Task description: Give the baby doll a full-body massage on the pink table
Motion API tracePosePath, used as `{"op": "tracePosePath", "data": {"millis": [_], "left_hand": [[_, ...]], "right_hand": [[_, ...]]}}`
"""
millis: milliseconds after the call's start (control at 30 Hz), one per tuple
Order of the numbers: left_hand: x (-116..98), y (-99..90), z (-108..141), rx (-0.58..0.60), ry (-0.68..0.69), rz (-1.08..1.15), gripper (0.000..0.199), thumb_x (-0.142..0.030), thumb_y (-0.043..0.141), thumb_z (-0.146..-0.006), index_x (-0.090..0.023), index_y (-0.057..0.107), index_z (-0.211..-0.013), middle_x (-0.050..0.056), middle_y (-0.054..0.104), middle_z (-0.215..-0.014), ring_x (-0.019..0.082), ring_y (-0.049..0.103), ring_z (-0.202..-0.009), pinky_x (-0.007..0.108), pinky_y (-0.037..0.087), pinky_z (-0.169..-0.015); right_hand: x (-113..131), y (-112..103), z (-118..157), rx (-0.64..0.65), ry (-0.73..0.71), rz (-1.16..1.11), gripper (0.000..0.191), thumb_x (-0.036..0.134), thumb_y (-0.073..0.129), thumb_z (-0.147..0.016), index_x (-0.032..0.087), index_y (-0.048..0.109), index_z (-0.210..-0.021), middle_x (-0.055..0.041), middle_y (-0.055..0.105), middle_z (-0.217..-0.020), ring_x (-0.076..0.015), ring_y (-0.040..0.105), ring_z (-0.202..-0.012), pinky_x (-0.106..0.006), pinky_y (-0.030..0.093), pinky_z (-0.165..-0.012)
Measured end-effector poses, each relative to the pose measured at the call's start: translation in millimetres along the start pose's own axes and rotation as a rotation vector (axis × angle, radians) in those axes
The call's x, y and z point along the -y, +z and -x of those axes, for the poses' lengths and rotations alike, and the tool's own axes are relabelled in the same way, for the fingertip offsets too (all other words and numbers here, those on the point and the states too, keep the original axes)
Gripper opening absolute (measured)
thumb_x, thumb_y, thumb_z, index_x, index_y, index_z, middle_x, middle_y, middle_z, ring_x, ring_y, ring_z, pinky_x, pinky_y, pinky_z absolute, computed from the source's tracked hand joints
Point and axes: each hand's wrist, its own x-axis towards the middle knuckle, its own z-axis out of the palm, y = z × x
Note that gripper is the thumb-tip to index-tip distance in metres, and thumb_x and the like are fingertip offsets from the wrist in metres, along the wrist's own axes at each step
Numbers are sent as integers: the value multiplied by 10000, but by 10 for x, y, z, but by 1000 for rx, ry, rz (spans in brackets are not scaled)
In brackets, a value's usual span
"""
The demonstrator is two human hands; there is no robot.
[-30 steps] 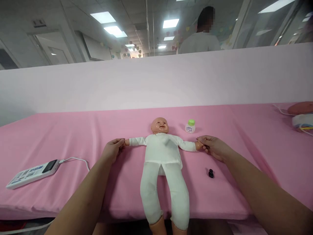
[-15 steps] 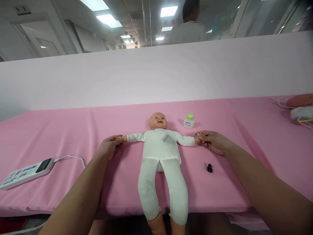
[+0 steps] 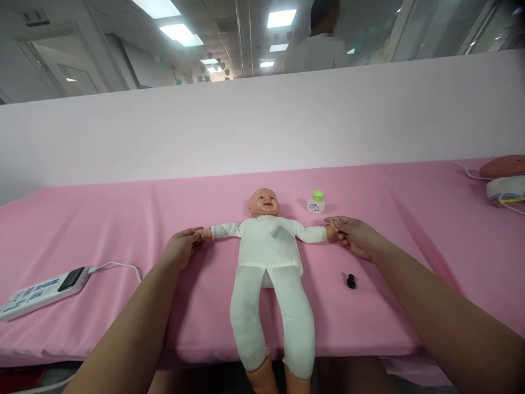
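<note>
A baby doll [image 3: 268,246] in a white top and trousers lies face up on the pink sheet [image 3: 98,219], its arms stretched out sideways and its feet past the near edge. My left hand [image 3: 184,247] is closed on the doll's hand at the left. At the right, my right hand [image 3: 353,235] pinches the doll's other hand between thumb and fingers. Beside the doll's head stands a small clear bottle with a green cap [image 3: 316,202]. A small black object [image 3: 351,282] rests on the sheet below my right hand.
A white power bank [image 3: 43,294] with a cable lies at the left. At the far right are an orange-brown object [image 3: 502,166] and a folded white item [image 3: 506,187] with a cord. Behind rises a white partition [image 3: 262,126]; a person [image 3: 318,52] shows in the glass above.
The fingers of my right hand have shifted slightly on the doll's hand. The whole view has moved a little; both doll arms remain stretched out.
</note>
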Motion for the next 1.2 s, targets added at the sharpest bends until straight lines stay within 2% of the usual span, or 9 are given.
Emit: {"op": "tracePosePath", "data": {"millis": [100,233,367,533,700,800,900,1033,1200], "left_hand": [[-7,-6,24,58,10,11,423,-185,860,-694,-124,782,-1105,149,780,-1071,213,734,-876,308,622,-803],[-15,-16,53,114,20,-30,492,-277,937,-621,-134,795,-1069,111,777,-966,178,698,-782,279,594,-735],[-8,-32,54,124,65,-95,515,-397,967,-591,-149,797,-1008,73,753,-848,152,651,-691,269,550,-665],[-3,-20,41,72,66,-126,516,-518,940,-605,-138,792,-922,80,744,-819,161,653,-696,267,546,-650],[-1,3,4,17,16,-82,353,-336,873,-706,-135,795,-986,131,780,-964,210,731,-808,297,613,-718],[7,1,-9,27,3,-3,334,-202,844,-715,-126,785,-1034,165,776,-1094,243,756,-941,320,644,-813],[15,-19,-3,75,20,1,377,-188,872,-688,-133,787,-1051,165,772,-1129,257,751,-989,326,645,-831],[15,-55,16,141,36,-99,437,-325,928,-653,-156,803,-1036,127,784,-1044,211,727,-858,289,608,-749],[4,-45,33,131,37,-145,466,-461,944,-614,-144,805,-926,95,766,-864,161,666,-709,271,550,-683]], "right_hand": [[-1,-48,5,87,16,-42,347,339,855,-818,207,771,-1127,-45,634,-874,-134,516,-702,-245,498,-593],[0,-86,12,146,3,-46,371,350,921,-741,216,790,-1061,-49,679,-927,-141,557,-756,-270,546,-715],[-12,-82,4,145,-35,2,398,391,962,-681,208,788,-990,-44,668,-867,-136,531,-702,-269,506,-640],[-45,-33,-29,42,-58,1,450,538,902,-749,169,786,-978,5,517,-683,-108,405,-610,-230,399,-517],[-29,9,-23,-49,-14,18,415,488,846,-822,167,782,-1078,-3,525,-702,-112,411,-604,-224,386,-480],[-20,-28,-14,18,4,-22,349,371,854,-820,179,783,-1103,-32,597,-783,-120,473,-644,-222,438,-509],[-16,-82,2,125,33,-49,355,316,880,-785,195,794,-1108,-75,681,-943,-153,577,-777,-245,547,-662],[-7,-94,25,178,13,-14,406,341,939,-714,220,798,-1075,-81,709,-1033,-185,618,-874,-279,567,-747],[-10,-25,29,181,-60,36,389,429,967,-673,197,762,-909,-25,637,-806,-130,509,-681,-271,455,-604]]}}
